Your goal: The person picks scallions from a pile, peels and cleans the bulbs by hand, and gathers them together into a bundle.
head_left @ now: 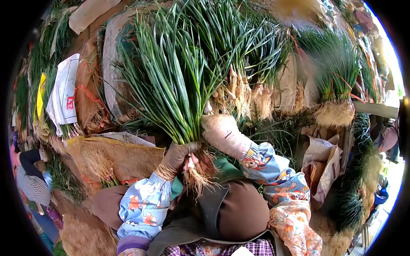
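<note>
A bunch of green garlic with long flat leaves stands upright before me. My left hand, in a dirty glove, is wrapped around its lower stems. Pinkish bulbs and tangled pale roots hang below that grip. Beside the stems on the right is my right hand, in a pale soiled glove, with its fingers curled in; I cannot tell what they hold. A single pale bulb shows just above its knuckles. More plants with bulbs and roots lie right behind the hands.
Tied bundles lie at the right, roots toward me. A brown sack with a root bundle on it is at my left, a white printed sack farther off. A crumpled bag is at right. Another person sits at far left.
</note>
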Demonstrator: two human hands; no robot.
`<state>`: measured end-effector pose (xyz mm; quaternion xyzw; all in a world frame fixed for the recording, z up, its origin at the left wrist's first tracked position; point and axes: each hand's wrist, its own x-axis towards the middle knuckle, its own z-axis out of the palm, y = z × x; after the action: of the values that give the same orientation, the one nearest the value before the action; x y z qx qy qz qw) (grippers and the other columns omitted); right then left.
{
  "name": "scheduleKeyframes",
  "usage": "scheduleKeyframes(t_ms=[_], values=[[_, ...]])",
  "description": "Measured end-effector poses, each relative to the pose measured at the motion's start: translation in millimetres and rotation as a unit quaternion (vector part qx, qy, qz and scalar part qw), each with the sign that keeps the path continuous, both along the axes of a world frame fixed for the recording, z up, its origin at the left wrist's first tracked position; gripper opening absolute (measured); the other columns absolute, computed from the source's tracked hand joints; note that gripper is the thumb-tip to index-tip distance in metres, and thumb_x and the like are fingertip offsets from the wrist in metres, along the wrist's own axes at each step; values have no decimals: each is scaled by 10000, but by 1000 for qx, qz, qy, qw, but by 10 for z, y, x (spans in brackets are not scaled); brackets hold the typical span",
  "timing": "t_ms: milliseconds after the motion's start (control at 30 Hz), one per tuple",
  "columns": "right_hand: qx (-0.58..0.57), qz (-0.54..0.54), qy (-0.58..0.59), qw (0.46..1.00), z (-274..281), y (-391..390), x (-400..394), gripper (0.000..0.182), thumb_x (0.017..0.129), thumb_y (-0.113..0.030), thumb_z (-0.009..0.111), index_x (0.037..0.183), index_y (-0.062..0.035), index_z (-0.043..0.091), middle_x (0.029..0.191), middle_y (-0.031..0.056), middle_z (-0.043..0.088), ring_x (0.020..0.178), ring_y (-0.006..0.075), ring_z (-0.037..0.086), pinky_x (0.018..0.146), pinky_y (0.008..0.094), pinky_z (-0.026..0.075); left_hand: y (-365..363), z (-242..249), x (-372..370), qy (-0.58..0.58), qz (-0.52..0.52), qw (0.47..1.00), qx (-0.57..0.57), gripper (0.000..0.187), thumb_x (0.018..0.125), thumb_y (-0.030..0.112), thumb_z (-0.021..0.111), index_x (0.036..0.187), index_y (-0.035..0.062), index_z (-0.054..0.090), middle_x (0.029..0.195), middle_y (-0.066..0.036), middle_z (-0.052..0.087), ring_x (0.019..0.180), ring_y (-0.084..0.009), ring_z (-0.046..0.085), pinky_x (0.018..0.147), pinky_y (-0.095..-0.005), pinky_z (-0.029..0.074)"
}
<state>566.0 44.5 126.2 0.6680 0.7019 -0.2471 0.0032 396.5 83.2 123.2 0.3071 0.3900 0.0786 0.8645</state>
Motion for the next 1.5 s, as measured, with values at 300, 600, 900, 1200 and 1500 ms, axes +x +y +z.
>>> scheduleKeyframes(t_ms=[300, 600, 900, 1200, 1500], values=[[-134, 169, 204, 955, -332, -822, 499, 162, 800, -174, 492, 725, -72, 593, 728, 101, 622, 586, 225, 599, 535, 358, 507, 350, 662, 71, -424, 161, 888, -80, 407, 723, 120, 622, 1068, 17, 431, 844, -126, 478, 706, -167, 504, 580, -287, 473], [11, -230, -86, 969, -240, 914, 883, 211, 868, -301, 495, 886, -97, 546, 694, 68, 588, 586, 204, 568, 560, 341, 479, 269, 202, -36, -339, 174, 919, -106, 604, 820, 179, 559, 1308, 4, 250, 861, -25, 520, 841, -174, 510, 819, -373, 422], [209, -229, 112, 944, -34, 1049, 453, 224, 842, -312, 541, 871, -91, 567, 721, 91, 602, 598, 240, 581, 587, 334, 492, 482, 605, -57, -275, 235, 930, 64, 597, 803, 179, 571, 1290, 6, 273, 788, -9, 481, 769, -141, 485, 832, -379, 392], [172, -168, -71, 968, -916, 1176, 926, 189, 858, -248, 522, 913, -83, 598, 747, 82, 607, 728, 212, 598, 651, 310, 495, 430, 167, -180, -216, 225, 949, -34, 507, 794, 250, 610, 1208, 38, 406, 838, -14, 507, 832, -177, 498, 825, -402, 429], [123, -332, 450, 820, 223, 885, 124, 178, 792, -195, 611, 917, -69, 597, 758, 2, 586, 615, 83, 530, 493, 185, 424, 470, 390, -159, -117, 174, 976, -65, 475, 755, 176, 623, 1159, 41, 412, 832, -89, 554, 755, -264, 600, 598, -370, 538]])
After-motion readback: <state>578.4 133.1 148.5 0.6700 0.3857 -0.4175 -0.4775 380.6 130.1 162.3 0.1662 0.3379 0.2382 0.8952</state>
